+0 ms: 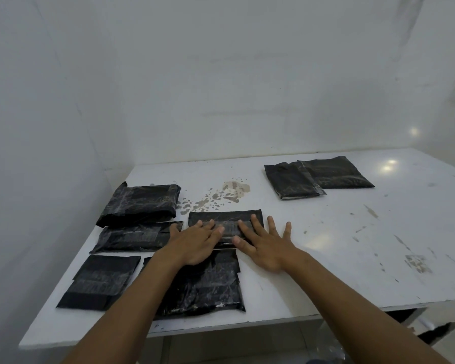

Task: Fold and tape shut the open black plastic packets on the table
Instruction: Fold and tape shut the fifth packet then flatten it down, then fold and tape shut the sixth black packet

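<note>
Both hands lie flat on one flat black plastic packet [225,224] in the middle of the white table [326,232]. The left hand [194,243] has its fingers close together and flat on the packet. The right hand [265,245] has its fingers spread apart, some on the packet and some on the table beside it. It looks like the hands press down to keep the fold flat so tape can stick. Another long black packet [208,282] lies just nearer than the pressed one. Four more black packets [139,203] sit left of it, and two overlapping black packets [315,177] lie far to its right.
</note>
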